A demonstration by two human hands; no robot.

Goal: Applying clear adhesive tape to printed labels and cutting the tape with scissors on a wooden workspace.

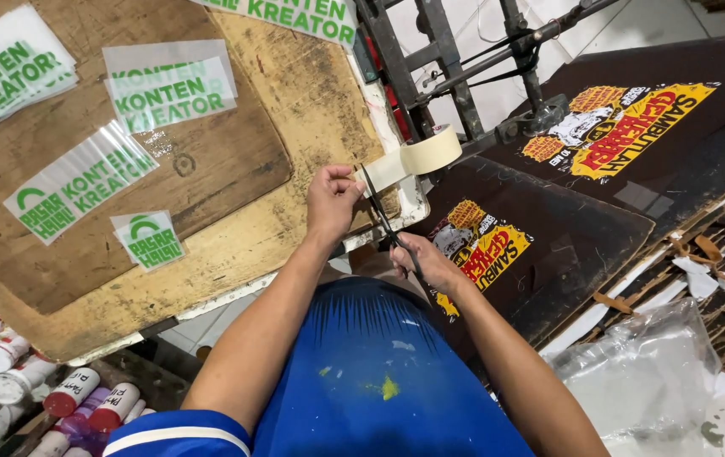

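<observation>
The left hand (333,199) has its fingers pinched shut on the free end of a strip drawn off a roll of masking tape (430,152), which hangs just past the edge of the worn wooden table (235,245). The right hand (430,264) is closed around the handles of black scissors (386,218), whose blades cross the taut strip close beside the left fingers, though whether they are already biting into the tape is hard to tell. On the table lie clear transfer films with green lettering (81,182), spray cans (83,398) stand below its near edge, and dark printed shirts (612,131) lie on platens to the right.
</observation>
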